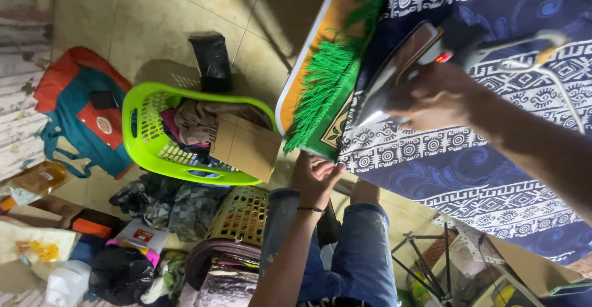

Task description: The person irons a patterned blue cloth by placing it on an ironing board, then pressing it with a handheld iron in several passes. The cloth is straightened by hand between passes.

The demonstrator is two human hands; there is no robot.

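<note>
seen from the head camera, the right hand (435, 94) has its fingers clenched around the handle of an iron (401, 72), which rests flat on a blue and white patterned cloth (468, 159) spread over the counter (296, 91). the left hand (316, 177) grasps the near edge of that cloth with its fingers, just beside a green fringed mat (327, 78) that hangs over the counter's end. a dark band circles the left wrist. below, the person's legs in blue jeans (364, 251) stand on the tiled floor (154, 17). a lime green laundry basket (139, 128) lies near the counter, holding clothes and a brown cardboard box (246, 146). a red and teal bag (86, 116) sits beyond it, and a yellow woven basket (240, 214) lies beside a heap of clothes.
</note>
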